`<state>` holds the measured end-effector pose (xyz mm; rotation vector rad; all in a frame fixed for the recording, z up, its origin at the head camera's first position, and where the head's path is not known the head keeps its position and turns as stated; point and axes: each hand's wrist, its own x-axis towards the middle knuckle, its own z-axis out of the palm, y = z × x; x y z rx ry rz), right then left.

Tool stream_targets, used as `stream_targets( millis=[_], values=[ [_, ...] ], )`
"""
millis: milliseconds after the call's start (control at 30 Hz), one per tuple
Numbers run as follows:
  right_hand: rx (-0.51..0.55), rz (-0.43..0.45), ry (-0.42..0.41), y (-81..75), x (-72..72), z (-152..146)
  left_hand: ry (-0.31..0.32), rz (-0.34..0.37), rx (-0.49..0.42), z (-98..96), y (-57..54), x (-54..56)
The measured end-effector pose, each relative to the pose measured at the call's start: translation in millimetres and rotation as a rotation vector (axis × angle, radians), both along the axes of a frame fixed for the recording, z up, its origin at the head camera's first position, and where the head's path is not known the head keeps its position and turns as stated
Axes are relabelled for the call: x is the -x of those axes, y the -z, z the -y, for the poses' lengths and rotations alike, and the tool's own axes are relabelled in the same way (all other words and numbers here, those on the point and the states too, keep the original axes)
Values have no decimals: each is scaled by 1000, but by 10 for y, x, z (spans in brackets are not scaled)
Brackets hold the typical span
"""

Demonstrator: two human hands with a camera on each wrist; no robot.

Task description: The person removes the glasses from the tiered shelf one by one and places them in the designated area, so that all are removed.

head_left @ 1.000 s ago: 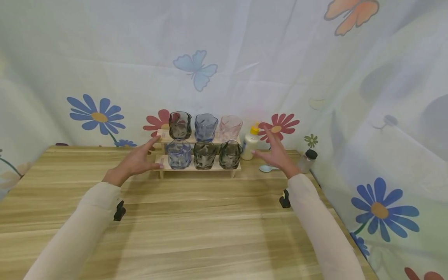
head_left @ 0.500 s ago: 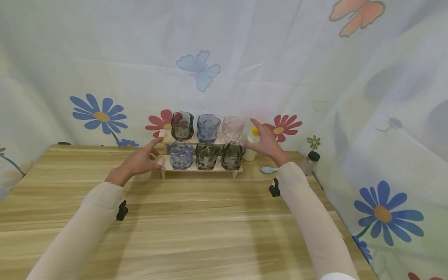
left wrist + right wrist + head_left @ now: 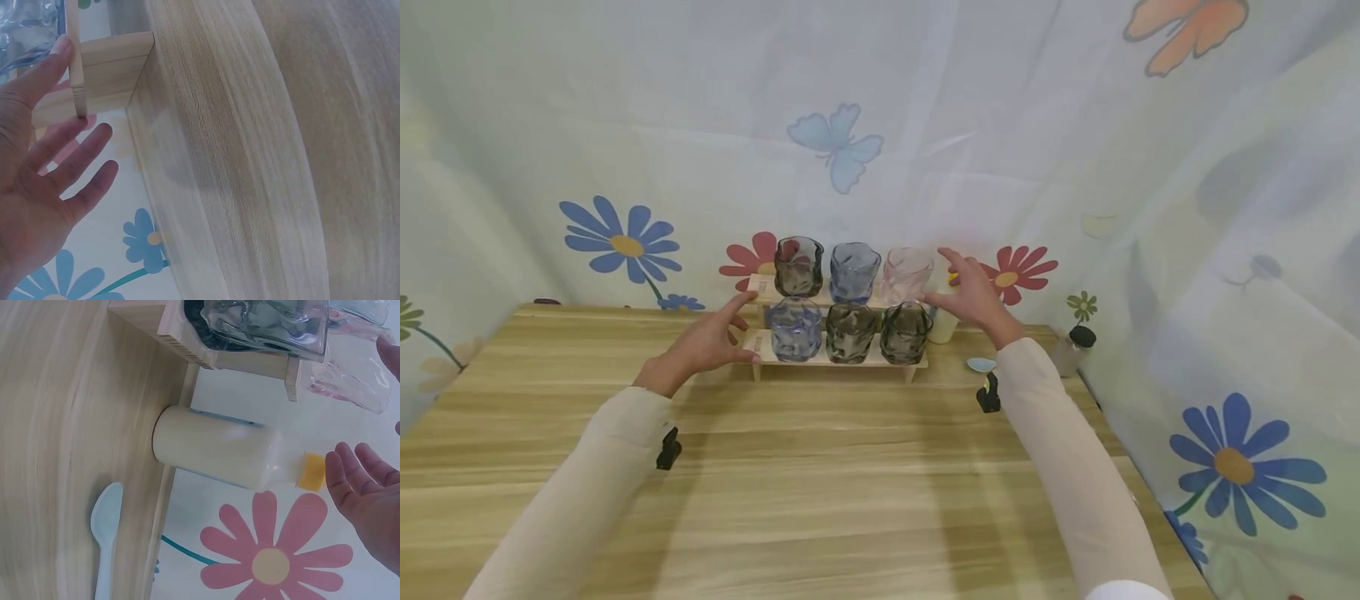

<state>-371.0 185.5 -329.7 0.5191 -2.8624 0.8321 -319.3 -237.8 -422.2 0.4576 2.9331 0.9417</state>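
Observation:
A two-tier wooden stand (image 3: 748, 339) holds two rows of wavy glasses. On the upper tier are a dark grey glass (image 3: 798, 268), a blue glass (image 3: 854, 275) and a pink glass (image 3: 907, 273); the lower tier bears a bluish glass (image 3: 796, 332) and two smoky ones. My left hand (image 3: 703, 340) is at the stand's left end, its thumb on a board and its other fingers spread, fairly straight. My right hand (image 3: 973, 296) is extended beside the pink glass, thumb tip right at its side. Its fingers overlap the bottle's yellow cap (image 3: 312, 472) in the right wrist view.
A pump-type bottle (image 3: 219, 447) of pale liquid stands right of the stand, partly behind my right hand. A light blue spoon (image 3: 107, 525) lies on the wooden table (image 3: 820, 467). A black-lidded jar (image 3: 1071, 352) stands at the right edge, before a flowered curtain (image 3: 685, 125).
My right hand has moved left, from beside the bottle to the pink glass. My left hand stays at the stand's left end. The whole view has shifted slightly.

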Motion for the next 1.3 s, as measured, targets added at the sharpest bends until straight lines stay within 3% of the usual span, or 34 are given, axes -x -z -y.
stream_targets(
  millis=[633,1300],
  values=[
    [-6,81,-79,-56,120,294,17,-12,-13,5,8,-8],
    [0,130,-32,16,317,489,-14,-25,-12,-17,-7,-36]
  ],
)
